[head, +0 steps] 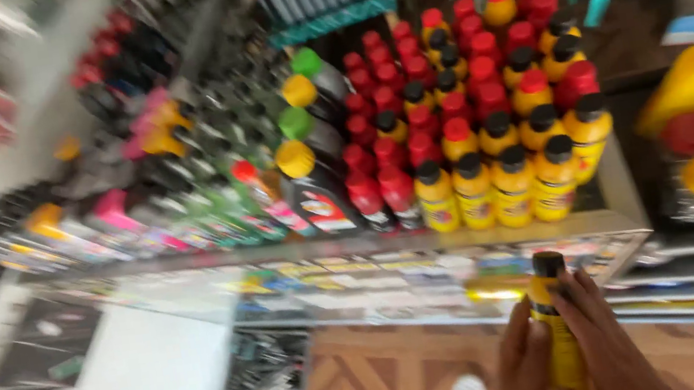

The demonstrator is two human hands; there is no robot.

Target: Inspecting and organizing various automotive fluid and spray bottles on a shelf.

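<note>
Both hands, the left hand [520,365] and the right hand [603,340], have their fingers [572,304] wrapped round a yellow bottle [556,328] with a black cap, held upright low before the bench [617,184] crowded with red and yellow bottles [491,188].

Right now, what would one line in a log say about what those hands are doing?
left hand: grips yellow bottle | right hand: grips same bottle | bottle: upright, black cap | ahead: shelf of yellow and red bottles

Both hands clasp an upright yellow bottle [556,328] with a black cap, the left hand [521,370] on its left side, the right hand [603,340] on its right. Just beyond them, rows of yellow bottles [500,187] and red bottles [391,189] crowd the bench [628,201].
</note>
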